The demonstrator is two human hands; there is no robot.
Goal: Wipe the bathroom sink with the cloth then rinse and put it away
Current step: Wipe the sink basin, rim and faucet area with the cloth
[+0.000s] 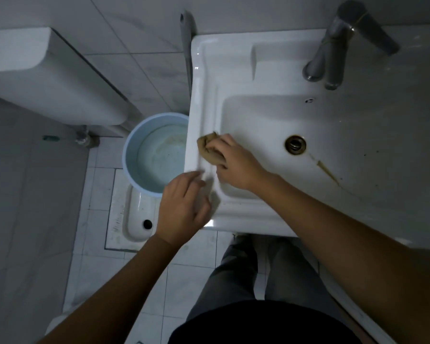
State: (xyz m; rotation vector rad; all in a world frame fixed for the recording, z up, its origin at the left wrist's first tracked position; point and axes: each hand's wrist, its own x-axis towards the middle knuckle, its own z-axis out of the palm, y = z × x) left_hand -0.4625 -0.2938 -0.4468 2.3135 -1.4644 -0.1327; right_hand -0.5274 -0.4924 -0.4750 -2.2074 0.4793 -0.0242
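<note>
A white ceramic sink point(236, 78) fills the right side of the head view, with a brass drain point(295, 144) and a brown stain running from it. My right hand point(236, 165) presses a crumpled tan cloth point(207, 148) onto the sink's left rim, at the edge of the basin. My left hand point(184, 207) rests on the sink's front-left corner, fingers loosely spread, holding nothing.
A grey metal faucet point(338, 50) stands at the back of the sink. A light blue bucket point(157, 150) with water sits on the floor left of the sink. A squat toilet pan point(137, 219) lies below it. A white cistern point(47, 75) is mounted at left.
</note>
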